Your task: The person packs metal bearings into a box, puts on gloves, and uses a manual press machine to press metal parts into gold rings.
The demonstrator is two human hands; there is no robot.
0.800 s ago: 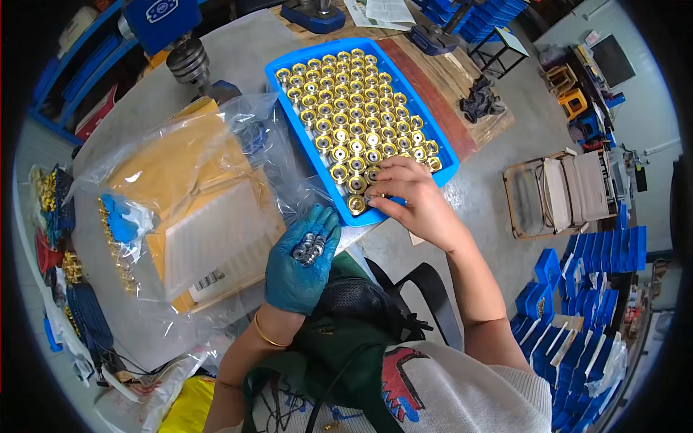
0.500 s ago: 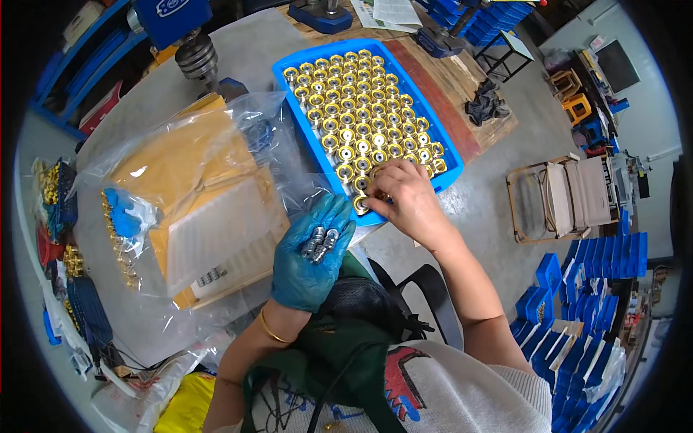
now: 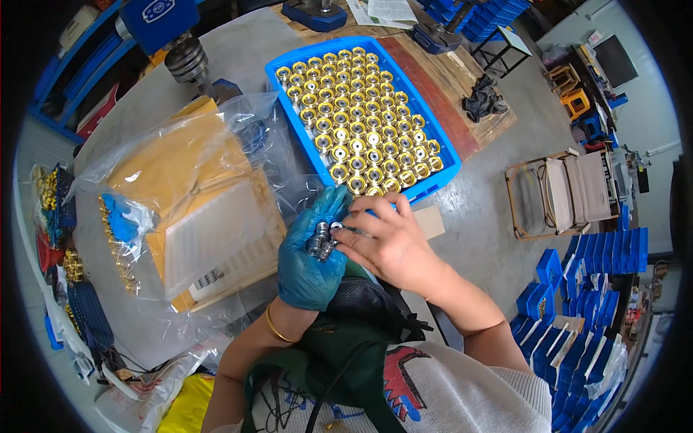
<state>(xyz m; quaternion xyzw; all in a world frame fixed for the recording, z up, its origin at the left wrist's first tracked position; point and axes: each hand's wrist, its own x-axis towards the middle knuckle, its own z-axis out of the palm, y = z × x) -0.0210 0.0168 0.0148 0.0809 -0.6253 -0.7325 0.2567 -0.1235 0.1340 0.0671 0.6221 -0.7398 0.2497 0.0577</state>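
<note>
My left hand (image 3: 312,263), in a blue-green glove, is cupped around several small silver bearings (image 3: 317,242), round and shiny, lying in its palm. My bare right hand (image 3: 390,242) has come over that palm, its thumb and fingers pinched at one of the bearings. Just beyond both hands is a blue tray (image 3: 444,177) filled with rows of brass-coloured round fittings (image 3: 357,146). Most of these fittings show a dark or silver centre. The right fingers partly hide the bearings and the tray's near edge.
Left of the tray, a cardboard box (image 3: 180,155) lies under clear plastic, with a frosted liner (image 3: 220,238) and a small stack of bearings. A blue drill press (image 3: 188,61) stands behind it. At right are a folding chair (image 3: 563,191) and stacked blue bins (image 3: 570,317).
My right hand has moved from the tray's near corner back to my left palm and now touches the bearings there. In the picture the tray has shifted slightly up and left.
</note>
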